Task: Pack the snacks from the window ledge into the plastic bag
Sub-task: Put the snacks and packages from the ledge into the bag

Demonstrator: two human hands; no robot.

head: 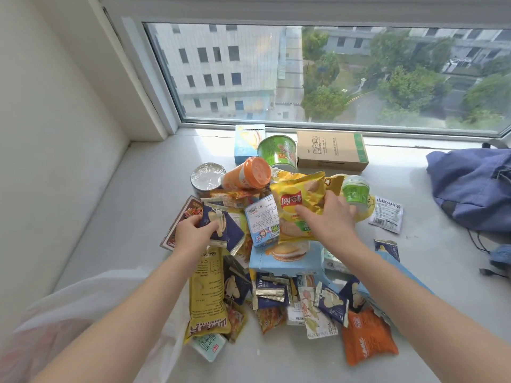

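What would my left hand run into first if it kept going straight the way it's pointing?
The left hand, gripping a dark blue packet, points forward and rightward. It would probably meet the flat orange wrappers first, then the orange cup lying behind; depth is unclear.

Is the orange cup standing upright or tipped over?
Tipped over: the orange cup lies on its side, its round lid facing sideways toward the yellow chip bag.

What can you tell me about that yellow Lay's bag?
The yellow Lay's bag is a glossy, puffed foil packet with a red logo, pictured crisps and a green patch low down. It stands nearly upright, just above a light blue biscuit box. The right hand holds its right side, fingers across the front.
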